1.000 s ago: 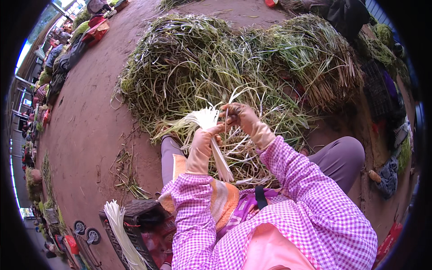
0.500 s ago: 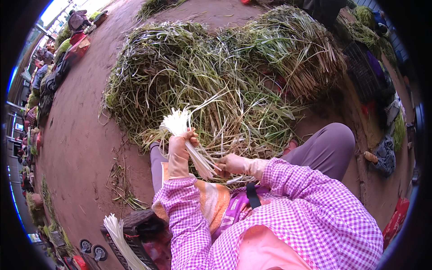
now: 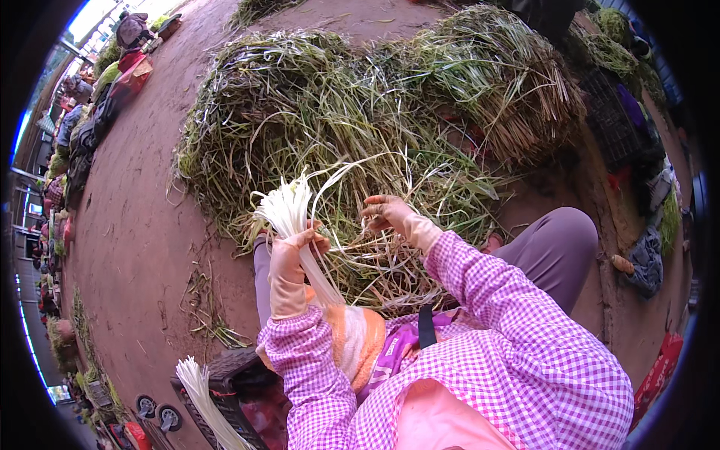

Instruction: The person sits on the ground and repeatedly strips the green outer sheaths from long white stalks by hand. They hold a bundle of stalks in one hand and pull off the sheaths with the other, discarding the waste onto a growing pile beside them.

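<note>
My left hand (image 3: 291, 259) wraps round a bundle of white stalks (image 3: 285, 210), their white ends fanned out above the fist and the rest hanging below it. One long pale strand arcs from the bundle toward the right. To the right, my right hand (image 3: 388, 214) hovers over the heap of long green stalks (image 3: 345, 127), its fingers apart and bent a little, with nothing visible in them. Pale gloves cover both wrists. The heap spreads in front of my knees, leafy on the left, with straw-coloured stalk ends showing on the right.
At lower left, another white stalk bundle (image 3: 202, 397) lies against a dark crate (image 3: 229, 367), beside small wheels (image 3: 170, 418). An orange-and-white towel (image 3: 356, 330) lies across my lap. A black crate (image 3: 611, 120) and a grey-blue plastic bag (image 3: 645, 262) are at right.
My right hand has come away from the lower end of the bundle, moving up over the heap and opening. My left hand has shifted slightly down and left with the bundle.
</note>
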The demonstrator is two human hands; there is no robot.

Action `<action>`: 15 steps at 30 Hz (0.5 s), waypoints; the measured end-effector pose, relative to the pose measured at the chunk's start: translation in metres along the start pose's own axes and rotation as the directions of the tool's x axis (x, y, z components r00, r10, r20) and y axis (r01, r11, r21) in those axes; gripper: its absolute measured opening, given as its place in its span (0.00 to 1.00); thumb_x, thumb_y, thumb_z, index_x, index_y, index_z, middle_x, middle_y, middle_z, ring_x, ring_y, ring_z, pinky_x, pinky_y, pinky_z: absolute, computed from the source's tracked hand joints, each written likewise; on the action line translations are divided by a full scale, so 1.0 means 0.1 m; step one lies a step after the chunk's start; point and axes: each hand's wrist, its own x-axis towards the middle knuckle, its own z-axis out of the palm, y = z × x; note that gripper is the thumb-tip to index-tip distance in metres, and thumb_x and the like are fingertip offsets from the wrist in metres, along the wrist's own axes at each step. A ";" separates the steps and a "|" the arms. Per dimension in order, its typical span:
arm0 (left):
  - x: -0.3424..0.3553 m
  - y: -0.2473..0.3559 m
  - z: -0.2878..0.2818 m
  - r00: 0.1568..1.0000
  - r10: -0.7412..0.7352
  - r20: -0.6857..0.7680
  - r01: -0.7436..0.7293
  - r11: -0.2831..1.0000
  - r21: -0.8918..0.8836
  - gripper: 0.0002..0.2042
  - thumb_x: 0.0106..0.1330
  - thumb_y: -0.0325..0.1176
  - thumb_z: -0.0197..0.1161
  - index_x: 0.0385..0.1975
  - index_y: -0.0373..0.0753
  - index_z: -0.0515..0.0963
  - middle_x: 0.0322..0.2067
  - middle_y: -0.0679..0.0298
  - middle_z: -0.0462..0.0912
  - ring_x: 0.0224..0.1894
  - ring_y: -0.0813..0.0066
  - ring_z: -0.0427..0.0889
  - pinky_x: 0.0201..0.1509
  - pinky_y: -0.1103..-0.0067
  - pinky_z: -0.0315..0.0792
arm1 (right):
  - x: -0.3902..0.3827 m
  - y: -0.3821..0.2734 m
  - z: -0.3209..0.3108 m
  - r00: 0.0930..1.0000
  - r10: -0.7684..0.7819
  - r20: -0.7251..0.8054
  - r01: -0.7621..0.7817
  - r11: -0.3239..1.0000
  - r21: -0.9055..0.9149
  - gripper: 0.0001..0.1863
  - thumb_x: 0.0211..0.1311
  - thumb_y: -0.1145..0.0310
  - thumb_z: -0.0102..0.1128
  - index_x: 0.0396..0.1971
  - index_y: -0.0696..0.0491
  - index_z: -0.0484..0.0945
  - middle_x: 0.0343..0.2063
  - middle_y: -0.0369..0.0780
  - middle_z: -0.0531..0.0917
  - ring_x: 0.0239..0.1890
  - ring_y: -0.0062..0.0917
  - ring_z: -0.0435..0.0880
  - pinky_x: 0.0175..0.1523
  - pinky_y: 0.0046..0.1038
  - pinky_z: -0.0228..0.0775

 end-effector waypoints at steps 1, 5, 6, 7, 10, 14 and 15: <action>-0.03 0.03 -0.01 0.997 -0.002 0.074 0.003 1.000 -0.015 0.10 0.64 0.24 0.61 0.43 0.29 0.77 0.26 0.58 0.83 0.23 0.72 0.83 0.28 0.79 0.80 | 0.16 0.00 0.00 1.000 -0.018 -0.017 0.020 0.988 0.155 0.18 0.70 0.71 0.51 0.59 0.53 0.69 0.43 0.42 0.85 0.25 0.20 0.82 0.36 0.24 0.83; -0.15 0.14 -0.07 0.992 -0.040 0.119 0.030 0.996 0.087 0.11 0.60 0.25 0.61 0.41 0.28 0.77 0.23 0.60 0.83 0.15 0.79 0.78 0.18 0.83 0.74 | 0.73 0.08 0.05 0.995 -0.071 -0.070 0.093 0.915 0.392 0.19 0.73 0.59 0.48 0.57 0.54 0.70 0.42 0.39 0.86 0.22 0.18 0.79 0.32 0.23 0.81; -0.16 0.17 -0.09 0.990 -0.053 0.130 0.037 0.992 0.121 0.11 0.59 0.24 0.61 0.40 0.28 0.77 0.22 0.60 0.82 0.14 0.79 0.77 0.18 0.84 0.73 | 0.84 0.09 0.05 0.992 -0.109 -0.062 0.125 0.894 0.431 0.20 0.73 0.57 0.47 0.56 0.54 0.70 0.42 0.39 0.86 0.22 0.17 0.79 0.32 0.21 0.80; -0.18 0.19 -0.10 0.990 -0.065 0.127 0.050 0.992 0.116 0.11 0.58 0.24 0.61 0.40 0.28 0.77 0.21 0.60 0.82 0.14 0.80 0.77 0.17 0.84 0.73 | 0.94 0.08 0.04 0.988 -0.154 0.001 0.128 0.826 0.549 0.20 0.73 0.55 0.47 0.51 0.55 0.73 0.44 0.40 0.86 0.21 0.15 0.78 0.30 0.20 0.78; -0.21 0.26 -0.13 0.993 -0.075 0.095 0.062 0.989 0.135 0.11 0.56 0.23 0.61 0.38 0.27 0.78 0.20 0.60 0.81 0.13 0.79 0.76 0.17 0.84 0.72 | 1.13 -0.04 -0.08 0.965 -0.253 -0.064 0.234 0.731 0.641 0.14 0.71 0.61 0.52 0.43 0.57 0.77 0.34 0.38 0.86 0.18 0.13 0.72 0.24 0.15 0.71; -0.21 0.29 -0.13 0.998 -0.055 0.033 0.049 0.984 0.168 0.12 0.55 0.24 0.60 0.38 0.26 0.78 0.19 0.60 0.81 0.12 0.79 0.74 0.16 0.84 0.71 | 1.05 -0.20 -0.53 0.957 -0.230 -0.178 0.289 0.702 0.650 0.12 0.72 0.61 0.51 0.43 0.52 0.80 0.36 0.35 0.87 0.20 0.09 0.75 0.26 0.14 0.72; -0.20 0.29 -0.12 0.998 -0.054 0.021 0.049 0.982 0.181 0.12 0.55 0.24 0.60 0.38 0.26 0.78 0.19 0.60 0.81 0.12 0.79 0.74 0.16 0.84 0.70 | 0.99 -0.23 -0.64 0.967 -0.232 -0.101 0.242 0.734 0.634 0.13 0.72 0.62 0.50 0.44 0.53 0.79 0.38 0.37 0.87 0.20 0.10 0.76 0.26 0.15 0.74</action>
